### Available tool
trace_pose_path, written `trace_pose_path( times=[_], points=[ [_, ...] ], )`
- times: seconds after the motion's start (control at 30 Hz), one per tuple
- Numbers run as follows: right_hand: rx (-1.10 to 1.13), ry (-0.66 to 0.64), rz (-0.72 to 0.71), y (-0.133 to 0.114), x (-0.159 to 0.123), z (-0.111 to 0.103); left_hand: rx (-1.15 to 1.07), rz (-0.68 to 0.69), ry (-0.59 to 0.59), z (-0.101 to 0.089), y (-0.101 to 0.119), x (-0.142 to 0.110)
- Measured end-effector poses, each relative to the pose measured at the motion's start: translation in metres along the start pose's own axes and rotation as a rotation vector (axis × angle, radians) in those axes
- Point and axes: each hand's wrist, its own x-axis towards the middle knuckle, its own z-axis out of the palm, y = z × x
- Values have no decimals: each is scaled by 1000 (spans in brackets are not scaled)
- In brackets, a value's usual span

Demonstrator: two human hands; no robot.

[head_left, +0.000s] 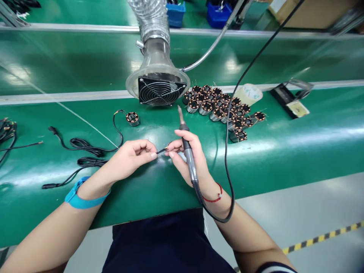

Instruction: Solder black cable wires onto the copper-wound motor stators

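My left hand point(131, 156) pinches a thin black wire end point(161, 151) between thumb and fingers above the green bench. My right hand point(190, 157) is closed round a soldering iron point(186, 146), its tip pointing up and away, while its fingertips also touch the same wire end. A blue strap point(81, 198) circles my left wrist and a red string my right. A single copper-wound stator point(132, 118) with a black lead lies just beyond my left hand.
A fume extractor fan point(158, 90) on a foil duct stands behind my hands. Several stators point(224, 108) cluster at its right beside a tape roll point(248, 93). Black cables point(85, 149) lie left. The iron's cord point(229, 159) loops right. An iron stand point(288, 99) sits far right.
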Motion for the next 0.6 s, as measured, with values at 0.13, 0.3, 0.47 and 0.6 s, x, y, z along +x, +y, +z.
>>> trace_pose_path(
  times=[0.13, 0.3, 0.47, 0.6],
  points=[
    [41, 63, -2, -3, 1, 3, -29, -19, -3, 1, -1, 1],
    [13, 46, -44, -1, 3, 1, 14, 3, -29, 2, -3, 2],
    [157, 38, 36, 8, 0, 2, 116, 205, 38, 9, 3, 2],
    [184, 29, 64, 10, -1, 2, 273, 283, 25, 17, 3, 1]
  ],
)
